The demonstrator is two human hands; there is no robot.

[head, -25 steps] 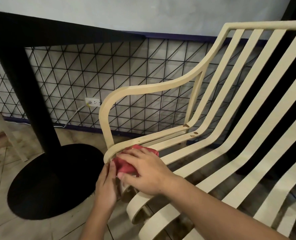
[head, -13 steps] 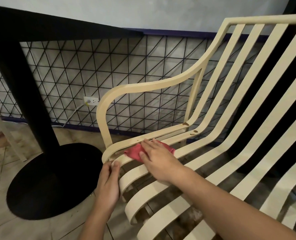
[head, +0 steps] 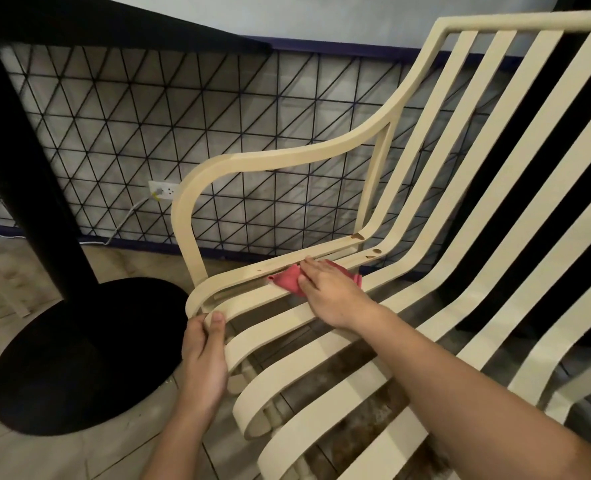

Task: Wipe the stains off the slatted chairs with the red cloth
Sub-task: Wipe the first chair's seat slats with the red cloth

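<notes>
Your right hand point(head: 328, 294) lies flat on the cloth point(head: 285, 281), fingers straight and close together, pressing it down on the seat of the chair point(head: 529, 21). The cloth sits on the outermost slat at the chair's left side, just under the side rail and below the armrest point(head: 287, 156), partway back along the seat. A red fold pokes out past your fingertips to the left, and a corner shows beyond the hand on the right.

Your left hand point(head: 204, 358) grips the curled front end of what looks like that same slat, thumb up against the curl and fingers round its outer side.

The side rail carries a few small brown marks, and two darker spots show near its back end.

To your left stands a black table point(head: 20, 174) on a round base. A black wire grid point(head: 131, 126) runs along the wall behind the chair, with a white outlet point(head: 164, 191) and a cord point(head: 131, 211) plugged into it. The tiled floor point(head: 27, 455) shows brown and blotchy between the slats.
</notes>
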